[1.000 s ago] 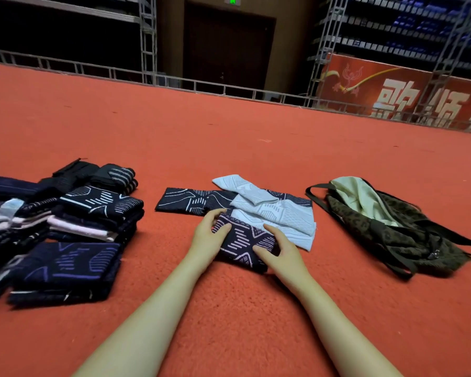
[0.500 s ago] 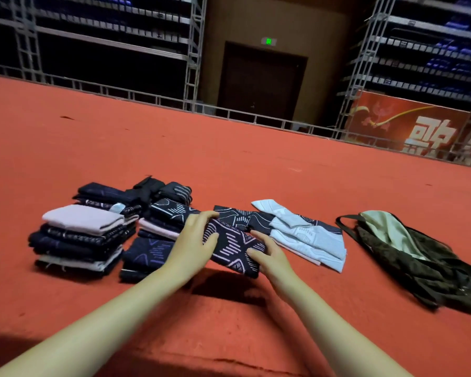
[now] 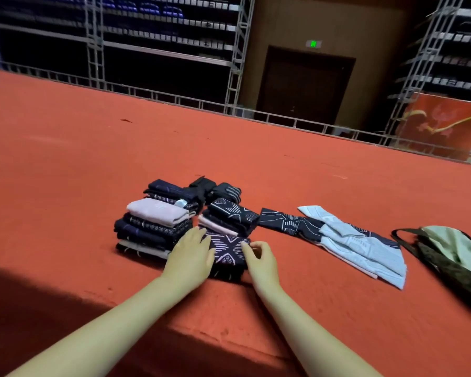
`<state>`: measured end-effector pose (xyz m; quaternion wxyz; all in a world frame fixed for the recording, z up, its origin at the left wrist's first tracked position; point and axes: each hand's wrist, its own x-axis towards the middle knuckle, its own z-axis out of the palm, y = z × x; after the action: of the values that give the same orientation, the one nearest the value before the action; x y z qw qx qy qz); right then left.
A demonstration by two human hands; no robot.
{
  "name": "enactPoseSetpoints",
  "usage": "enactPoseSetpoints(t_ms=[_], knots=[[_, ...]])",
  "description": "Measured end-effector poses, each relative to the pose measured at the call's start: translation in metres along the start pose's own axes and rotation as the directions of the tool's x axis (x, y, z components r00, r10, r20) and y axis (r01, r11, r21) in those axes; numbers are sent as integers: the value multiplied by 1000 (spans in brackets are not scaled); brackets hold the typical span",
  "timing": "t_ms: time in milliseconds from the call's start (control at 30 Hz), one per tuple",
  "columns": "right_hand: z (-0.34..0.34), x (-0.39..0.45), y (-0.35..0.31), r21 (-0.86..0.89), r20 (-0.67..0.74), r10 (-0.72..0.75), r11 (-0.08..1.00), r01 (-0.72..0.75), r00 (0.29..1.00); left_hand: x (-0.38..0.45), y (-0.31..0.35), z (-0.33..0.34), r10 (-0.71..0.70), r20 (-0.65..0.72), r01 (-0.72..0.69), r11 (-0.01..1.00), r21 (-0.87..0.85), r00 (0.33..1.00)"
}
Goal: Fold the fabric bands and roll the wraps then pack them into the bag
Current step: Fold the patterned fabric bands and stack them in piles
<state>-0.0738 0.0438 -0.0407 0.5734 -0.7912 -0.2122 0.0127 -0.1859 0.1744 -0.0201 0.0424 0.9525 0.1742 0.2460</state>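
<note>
Folded band (image 3: pixel 229 250) lies flat, seemingly crosswise.

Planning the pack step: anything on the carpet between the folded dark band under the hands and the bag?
Yes. The unfolded bands, dark and light blue, lie spread on the carpet between the folded band and the bag. Both hands already touch it.

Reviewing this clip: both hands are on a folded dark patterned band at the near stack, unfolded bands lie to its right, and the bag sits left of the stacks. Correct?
Not quite: the bag lies at the far right, beyond the unfolded bands, not left of the stacks. The head view shows it. The rest holds: left hand and right hand are on the folded dark patterned band.
</note>
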Motion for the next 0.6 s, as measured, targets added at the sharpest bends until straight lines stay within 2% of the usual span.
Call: enactPoseSetpoints(t_ms=[100,167,400,500,600], knots=[[-29,7,12,-108,45,-97,989,101,994,6,12,-9,34,-23,-37,994,-104,999],[-58,17,22,-196,28,-113,974,116,993,11,27,-14,62,-51,-71,979,-191,997],[-180,43,79,-449,-182,-45,893,-43,982,40,113,12,198,-21,-192,908,-372,980],[-222,47,105,-582,-253,-95,810,-73,963,52,152,40,245,57,-201,891,-407,968],[-246,56,118,-653,-312,-157,752,-91,937,65,186,71,236,139,-151,881,-448,962]])
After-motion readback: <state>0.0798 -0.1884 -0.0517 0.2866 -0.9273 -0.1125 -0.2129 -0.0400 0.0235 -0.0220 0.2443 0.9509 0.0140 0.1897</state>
